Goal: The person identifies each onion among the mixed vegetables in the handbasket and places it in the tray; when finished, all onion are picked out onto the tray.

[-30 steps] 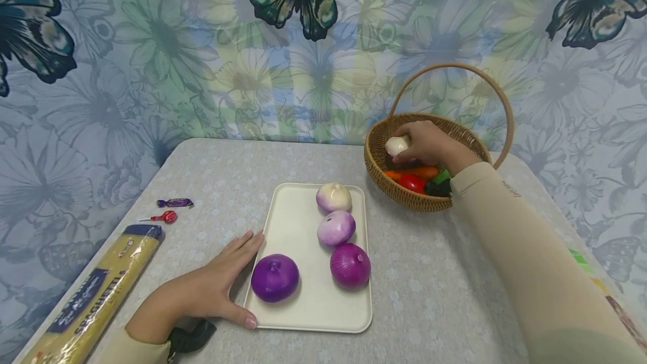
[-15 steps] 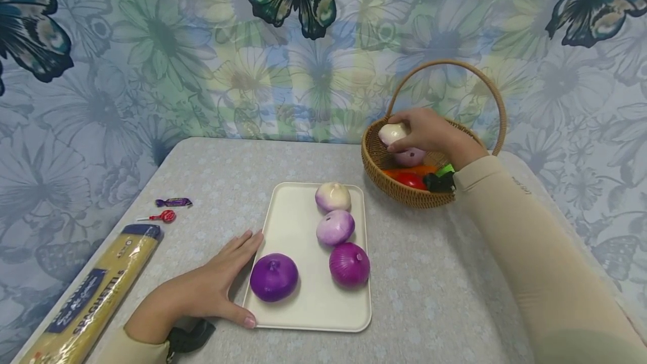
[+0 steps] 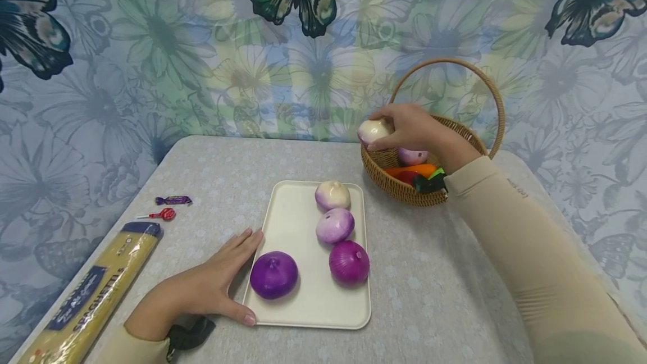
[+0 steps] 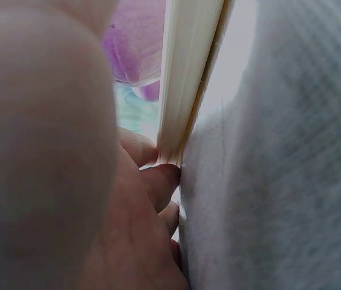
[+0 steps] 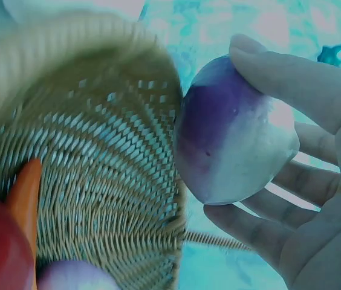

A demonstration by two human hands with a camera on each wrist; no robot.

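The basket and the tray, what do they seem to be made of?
The basket looks like woven rattan or wicker: tan strands, visible weave, matte. The tray seems to be moulded plastic or melamine: smooth cream surface, rounded rim, slight sheen.

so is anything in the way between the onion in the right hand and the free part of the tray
Nothing visible blocks it. The right hand holds the pale onion over the basket's near rim. The tray's left half is bare above the dark purple onion; three onions line its right side. The left hand touches only the tray's left edge.
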